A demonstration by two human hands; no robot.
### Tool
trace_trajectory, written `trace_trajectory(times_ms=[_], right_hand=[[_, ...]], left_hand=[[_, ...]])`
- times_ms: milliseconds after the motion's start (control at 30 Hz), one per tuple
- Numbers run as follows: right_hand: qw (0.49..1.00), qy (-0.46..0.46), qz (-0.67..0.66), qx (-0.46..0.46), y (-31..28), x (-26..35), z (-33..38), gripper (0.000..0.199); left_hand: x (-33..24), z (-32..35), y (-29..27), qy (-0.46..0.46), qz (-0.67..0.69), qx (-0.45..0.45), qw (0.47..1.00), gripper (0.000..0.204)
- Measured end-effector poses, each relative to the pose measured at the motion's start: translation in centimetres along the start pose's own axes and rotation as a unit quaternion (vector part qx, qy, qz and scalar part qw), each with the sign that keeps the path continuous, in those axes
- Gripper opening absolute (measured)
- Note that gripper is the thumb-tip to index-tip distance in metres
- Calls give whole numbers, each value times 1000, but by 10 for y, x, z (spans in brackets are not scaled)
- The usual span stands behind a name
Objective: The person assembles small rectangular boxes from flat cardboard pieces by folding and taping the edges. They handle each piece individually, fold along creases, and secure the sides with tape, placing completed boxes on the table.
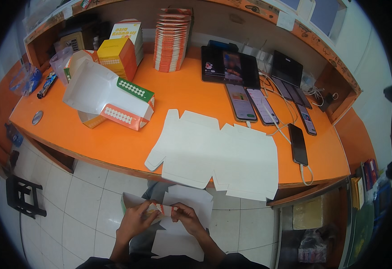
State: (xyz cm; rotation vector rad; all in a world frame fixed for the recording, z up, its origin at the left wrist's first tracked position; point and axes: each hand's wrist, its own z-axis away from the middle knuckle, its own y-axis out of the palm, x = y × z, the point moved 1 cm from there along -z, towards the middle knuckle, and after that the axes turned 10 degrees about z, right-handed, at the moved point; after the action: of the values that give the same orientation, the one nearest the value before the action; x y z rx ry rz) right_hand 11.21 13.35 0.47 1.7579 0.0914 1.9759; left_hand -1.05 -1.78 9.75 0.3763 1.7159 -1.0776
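Above my lap, in front of the desk's near edge, I hold a partly folded cardboard food box (pixel 190 201), its inside white. My left hand (pixel 137 219) has its fingers closed on a red-and-white patterned flap at the box's side. My right hand (pixel 186 218) pinches the other end of that patterned edge. Some fingertips are covered by the flap. On the desk just beyond lies a flat white box blank (pixel 214 154) with cut tabs, its near edge hanging over the front. Left of it rests a folded open-lid box (pixel 135 103) with green and red patterned sides.
The orange desk (pixel 93 141) carries a tall stack of nested cartons (pixel 169 42) and a yellow-orange box (pixel 115 51) at the back. Several phones (pixel 298 144) with white cables and a tablet (pixel 211 67) lie to the right. A black stool (pixel 23 195) stands on the floor at left.
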Motion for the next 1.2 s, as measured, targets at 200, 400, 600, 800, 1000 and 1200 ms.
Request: trace_trajectory(times_ms=[200,400,600,800,1000,1200], right_hand=[[1000,3,5,1,-1,-2,-1,27],[1000,-6,27,-7,0,-3,-1,21],[997,26,74,-29,-5,-5,1,8],[991,-26,-127,-43,-20,-13,2,9],[988,-69,-134,22,-26,-4,0,23],[998,-20,16,59,-9,6,12,34]], left_hand=[[2,1,0,-4,-3,1,1000,32],[-4,3,-4,-52,-5,18,998,34],[-15,3,-10,-98,-37,47,993,36],[-13,1,-30,98,-97,33,990,38],[-5,7,-30,82,-70,28,994,27],[-10,9,-30,131,48,4,990,22]])
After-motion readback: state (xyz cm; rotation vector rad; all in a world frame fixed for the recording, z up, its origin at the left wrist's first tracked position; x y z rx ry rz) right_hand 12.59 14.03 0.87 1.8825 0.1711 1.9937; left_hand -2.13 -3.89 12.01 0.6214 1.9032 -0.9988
